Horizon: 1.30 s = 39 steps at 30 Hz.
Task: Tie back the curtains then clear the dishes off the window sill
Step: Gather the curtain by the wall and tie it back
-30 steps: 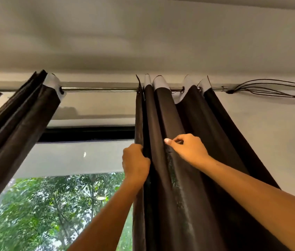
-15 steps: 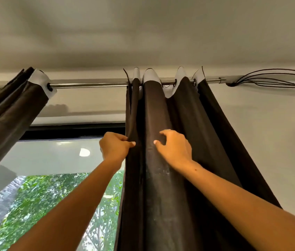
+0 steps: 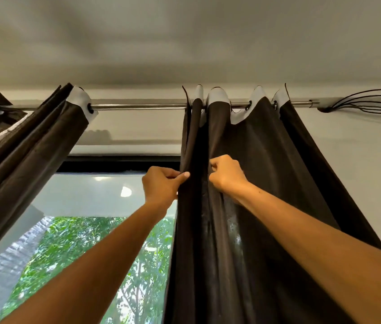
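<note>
left hand (image 3: 161, 186): thumb and fingers pinching right curtain (image 3: 254, 183) inner edge
right hand (image 3: 226, 175): fingers curled, gripping next fold
risk: hard tug could jam eyelets on rod (image 3: 138, 106), folds slipping loose

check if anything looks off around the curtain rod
At the rod's right end, a bundle of loose dark cables fans out along the wall, untidy. The right curtain's top hangs unevenly between its rings.
</note>
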Motion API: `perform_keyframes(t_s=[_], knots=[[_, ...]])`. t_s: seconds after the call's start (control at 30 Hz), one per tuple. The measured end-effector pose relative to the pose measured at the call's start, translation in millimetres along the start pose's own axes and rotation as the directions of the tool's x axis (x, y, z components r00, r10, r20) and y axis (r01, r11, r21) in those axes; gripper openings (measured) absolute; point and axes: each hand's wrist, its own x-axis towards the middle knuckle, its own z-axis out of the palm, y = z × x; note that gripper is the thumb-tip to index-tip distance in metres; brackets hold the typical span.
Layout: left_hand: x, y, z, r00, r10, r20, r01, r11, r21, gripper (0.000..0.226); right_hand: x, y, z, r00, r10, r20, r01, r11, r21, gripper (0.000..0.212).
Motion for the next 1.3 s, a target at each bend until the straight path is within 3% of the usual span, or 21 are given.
perform_keyframes(t_s=[0.1, 0.2, 0.33, 0.43, 0.57, 0.63, 0.67, 0.7, 0.73, 0.77, 0.83, 0.9, 0.97, 1.13, 1.23, 1.3], knots=[[3, 1, -7, 0.996, -0.021, 0.082, 0.030, 0.994, -0.105, 0.023, 6, -33, 16, 0.994, -0.094, 0.055, 0.094, 0.995, -0.014, 0.040], [9, 0, -19, 0.989, -0.053, 0.140, 0.069, 0.991, -0.113, 0.028, 13, -49, 29, 0.987, -0.118, 0.105, 0.109, 0.991, 0.079, 0.026], [12, 2, -28, 0.975, -0.051, 0.217, 0.069, 0.995, -0.077, 0.034, 9, -44, 25, 0.960, -0.028, 0.279, -0.077, 0.931, 0.358, 0.031], [11, 7, -21, 0.982, -0.029, 0.189, 0.033, 0.999, -0.019, 0.032, 5, -35, 12, 0.895, 0.024, 0.446, -0.297, 0.777, 0.555, 0.053], [12, 13, -7, 0.992, -0.052, 0.111, 0.050, 0.999, 0.016, 0.030, 3, -24, -6, 0.832, 0.023, 0.555, -0.407, 0.705, 0.581, 0.044], [13, 14, -1, 0.995, -0.060, 0.075, 0.057, 0.997, 0.043, 0.025, 1, -17, -13, 0.898, 0.109, 0.427, -0.341, 0.786, 0.516, 0.037], [12, 15, 1, 0.996, -0.055, 0.066, 0.051, 0.997, 0.063, 0.025, 1, -10, -16, 0.957, 0.146, 0.251, -0.239, 0.888, 0.392, 0.038], [10, 16, 4, 0.997, -0.043, 0.064, 0.038, 0.996, 0.086, 0.024, 2, -1, -18, 0.992, 0.126, 0.028, -0.129, 0.983, 0.133, 0.039], [7, 17, 8, 0.997, -0.030, 0.067, 0.023, 0.994, 0.110, 0.024, 1, 11, -21, 0.989, 0.041, -0.145, -0.071, 0.975, -0.212, 0.041], [5, 18, 11, 0.997, -0.022, 0.074, 0.012, 0.991, 0.131, 0.024, -1, 22, -23, 0.973, -0.042, -0.225, -0.073, 0.875, -0.479, 0.047], [1, 18, 18, 0.996, -0.017, 0.085, 0.005, 0.990, 0.140, 0.025, -3, 42, -29, 0.967, 0.006, -0.255, -0.179, 0.729, -0.661, 0.073], [-1, 17, 24, 0.996, -0.023, 0.082, 0.012, 0.990, 0.142, 0.027, -2, 54, -34, 0.958, 0.161, -0.237, -0.278, 0.722, -0.633, 0.094], [-3, 15, 29, 0.997, -0.033, 0.077, 0.022, 0.989, 0.149, 0.028, 0, 61, -38, 0.948, 0.234, -0.215, -0.315, 0.783, -0.537, 0.095], [-3, 3, 30, 0.998, -0.052, 0.047, 0.044, 0.986, 0.162, 0.036, 6, 67, -40, 0.951, 0.135, -0.280, -0.251, 0.864, -0.436, 0.027], [-5, -4, 24, 0.995, -0.045, 0.086, 0.032, 0.988, 0.148, 0.037, 13, 50, -27, 0.982, 0.110, -0.153, -0.151, 0.944, -0.292, 0.017], [-6, -10, 17, 0.994, -0.039, 0.106, 0.025, 0.991, 0.132, 0.039, 21, 30, -10, 0.996, 0.046, -0.070, -0.062, 0.968, -0.242, 0.022]])
